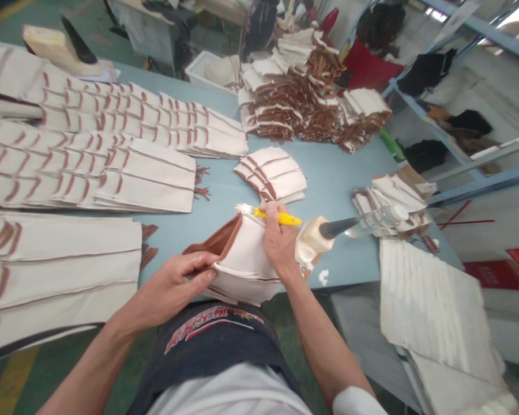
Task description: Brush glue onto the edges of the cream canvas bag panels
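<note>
Cream cloth piece point(253, 248) with brown lining: located at the near edge of the tabletop point(333, 178), directly before the dark apron point(218, 340). Oriented with the brown-edged opening toward the left, gaping; seam running left to right, dropping slightly toward the person at the right end. Long axis not clearly readable because of folding and the covering right hand point(281, 239).

Yellow brush point(289, 219): long axis roughly left to right, bristle end pointing left and slightly away from the person, handle end pointing right. Bristles coated with white paste point(243, 208), positioned at the far corner of the brown edge; exact contact not determinable.

State of hands: left hand point(185, 276) pinching the near corner of the brown edge between thumb and fingers; right hand clasped on the brush handle, over the right part of the cloth.

Immediately right of the right hand: pale block point(310, 239) with dark shaft point(337, 229) directed right, toward a clear bottle point(374, 222). Nearby on the tabletop: white smear point(323, 278). Beyond the brush: small fanned stack point(281, 176). To the left: overlapping cloth rows point(155, 173), extending left to right. At the far side: tall brown-edged pile point(285, 86). Farther right: smaller pile point(395, 199), ridged white sheet point(432, 300) and shelf rack point(441, 132).
</note>
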### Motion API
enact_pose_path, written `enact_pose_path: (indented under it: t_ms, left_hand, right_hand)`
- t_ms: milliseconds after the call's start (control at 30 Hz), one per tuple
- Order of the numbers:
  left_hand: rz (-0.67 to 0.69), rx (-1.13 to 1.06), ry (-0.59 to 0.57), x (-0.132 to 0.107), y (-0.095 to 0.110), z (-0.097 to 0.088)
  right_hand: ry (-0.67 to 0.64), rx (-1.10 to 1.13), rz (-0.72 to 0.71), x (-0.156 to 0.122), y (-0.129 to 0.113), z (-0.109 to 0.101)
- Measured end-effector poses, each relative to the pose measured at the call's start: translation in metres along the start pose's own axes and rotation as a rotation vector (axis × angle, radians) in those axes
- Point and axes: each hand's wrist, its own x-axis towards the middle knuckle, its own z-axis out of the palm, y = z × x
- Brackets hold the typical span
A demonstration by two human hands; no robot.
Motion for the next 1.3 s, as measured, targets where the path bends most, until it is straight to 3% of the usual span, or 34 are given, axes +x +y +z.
enact_pose_path:
  t_ms: [200, 367, 500, 633, 767, 867, 1000, 1200, 1300]
  left_hand:
    - [-0.046, -0.048, -0.001, -0.001, 0.011, 0.001]
    - [-0.017, 0.055, 0.072, -0.001, 0.01, -0.002]
    - [0.011, 0.115, 0.043, -0.001, 0.014, -0.003]
    - [0.057, 0.176, 0.032, 0.001, 0.018, 0.002]
    - [0.155, 0.256, 0.026, 0.001, 0.015, 0.007]
    - [0.153, 0.264, 0.111, -0.002, 0.009, 0.005]
    - [0.113, 0.261, 0.177, -0.007, 0.007, 0.0]
    - [0.165, 0.246, 0.13, -0.004, 0.011, 0.002]
    - [0.132, 0.228, 0.174, -0.001, 0.015, 0.002]
  right_hand:
    - [0.167, 0.196, -0.03, -0.006, -0.018, -0.025]
    - [-0.008, 0.491, -0.094, -0.028, -0.055, -0.054]
    - [-0.115, 0.424, -0.141, -0.038, -0.064, -0.064]
    - [-0.259, 0.287, -0.136, -0.038, -0.065, -0.056]
    - [-0.304, 0.253, -0.138, -0.034, -0.068, -0.037]
    - [-0.183, 0.345, -0.085, -0.031, -0.067, -0.031]
    - [0.02, 0.472, -0.048, -0.031, -0.065, -0.037]
    - [-0.152, 0.419, -0.028, -0.042, -0.065, -0.026]
    - [-0.054, 0.457, 0.0, -0.037, -0.066, -0.019]
